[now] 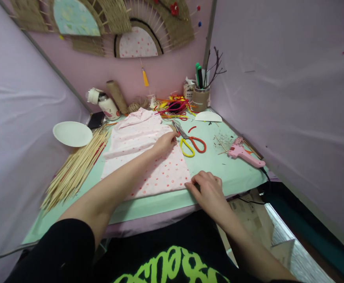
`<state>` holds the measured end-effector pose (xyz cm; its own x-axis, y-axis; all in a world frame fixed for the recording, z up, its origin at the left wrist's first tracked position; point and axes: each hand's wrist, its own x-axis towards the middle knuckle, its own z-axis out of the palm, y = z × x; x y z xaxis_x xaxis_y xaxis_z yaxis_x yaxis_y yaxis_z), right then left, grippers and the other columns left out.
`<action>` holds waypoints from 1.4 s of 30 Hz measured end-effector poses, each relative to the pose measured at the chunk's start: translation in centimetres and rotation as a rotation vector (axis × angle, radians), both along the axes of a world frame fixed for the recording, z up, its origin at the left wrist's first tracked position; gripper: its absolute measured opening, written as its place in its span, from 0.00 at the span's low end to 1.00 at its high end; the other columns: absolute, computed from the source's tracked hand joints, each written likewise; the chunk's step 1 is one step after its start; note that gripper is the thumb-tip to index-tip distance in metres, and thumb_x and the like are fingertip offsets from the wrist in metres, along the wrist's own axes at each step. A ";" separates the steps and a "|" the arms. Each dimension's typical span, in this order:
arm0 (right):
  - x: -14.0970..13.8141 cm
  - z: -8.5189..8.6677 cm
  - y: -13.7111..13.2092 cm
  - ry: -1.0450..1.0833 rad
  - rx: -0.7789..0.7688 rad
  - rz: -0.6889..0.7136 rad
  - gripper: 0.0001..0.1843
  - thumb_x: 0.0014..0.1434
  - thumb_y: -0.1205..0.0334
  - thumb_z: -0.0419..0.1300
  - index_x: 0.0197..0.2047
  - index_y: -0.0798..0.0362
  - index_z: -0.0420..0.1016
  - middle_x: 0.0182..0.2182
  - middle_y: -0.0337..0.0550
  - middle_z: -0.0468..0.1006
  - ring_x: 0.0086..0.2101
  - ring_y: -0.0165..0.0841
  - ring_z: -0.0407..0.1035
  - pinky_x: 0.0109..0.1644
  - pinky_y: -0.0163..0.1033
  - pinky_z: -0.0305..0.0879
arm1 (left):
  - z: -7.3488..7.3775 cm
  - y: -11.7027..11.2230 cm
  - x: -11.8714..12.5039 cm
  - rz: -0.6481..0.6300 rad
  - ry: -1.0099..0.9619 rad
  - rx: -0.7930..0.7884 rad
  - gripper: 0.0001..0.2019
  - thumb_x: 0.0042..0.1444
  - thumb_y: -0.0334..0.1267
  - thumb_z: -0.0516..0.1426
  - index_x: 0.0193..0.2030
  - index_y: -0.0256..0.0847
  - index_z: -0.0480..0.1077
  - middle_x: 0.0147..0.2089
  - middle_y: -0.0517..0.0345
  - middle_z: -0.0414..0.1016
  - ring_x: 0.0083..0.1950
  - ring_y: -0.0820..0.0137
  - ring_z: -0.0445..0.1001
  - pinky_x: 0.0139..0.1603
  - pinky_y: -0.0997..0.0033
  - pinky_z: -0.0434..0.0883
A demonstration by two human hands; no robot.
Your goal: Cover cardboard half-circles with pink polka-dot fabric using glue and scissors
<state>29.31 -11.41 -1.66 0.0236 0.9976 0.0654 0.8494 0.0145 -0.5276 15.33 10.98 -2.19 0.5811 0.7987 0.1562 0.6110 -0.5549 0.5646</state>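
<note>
A pink cloth with red dots [151,175] lies spread over the mint-green table, rumpled toward its far end. My left hand [165,144] reaches across it, fingers closed on its right edge near the scissors. At the cloth's near right corner, my right hand [207,190] pinches the fabric between thumb and forefinger. The scissors [186,138], with one yellow and one red handle loop, lie just right of the cloth, blades pointing away from me. My left fingertips are partly hidden from view.
Bamboo sticks [74,169] and a white oval piece [72,134] lie left. A pink glue gun [245,155] with a cord rests right. Behind are a bottle [108,107], coloured pipe cleaners [176,106], a pen holder [200,99] and a white half-disc [208,116].
</note>
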 end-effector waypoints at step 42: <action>1.7 5.0 20.0 -0.313 -0.090 0.262 0.16 0.62 0.55 0.57 0.47 0.55 0.78 0.46 0.54 0.79 0.49 0.44 0.71 0.51 0.40 0.63 | 3.5 -15.9 -4.0 -0.326 0.377 0.168 0.37 0.57 0.60 0.55 0.64 0.32 0.60 0.67 0.34 0.61 0.68 0.51 0.61 0.67 0.52 0.61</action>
<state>31.03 8.60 3.37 -0.2389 0.9693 -0.0582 0.9426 0.2171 -0.2537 11.33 -4.93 1.29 0.8357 0.5492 -0.0009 0.5352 -0.8141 0.2255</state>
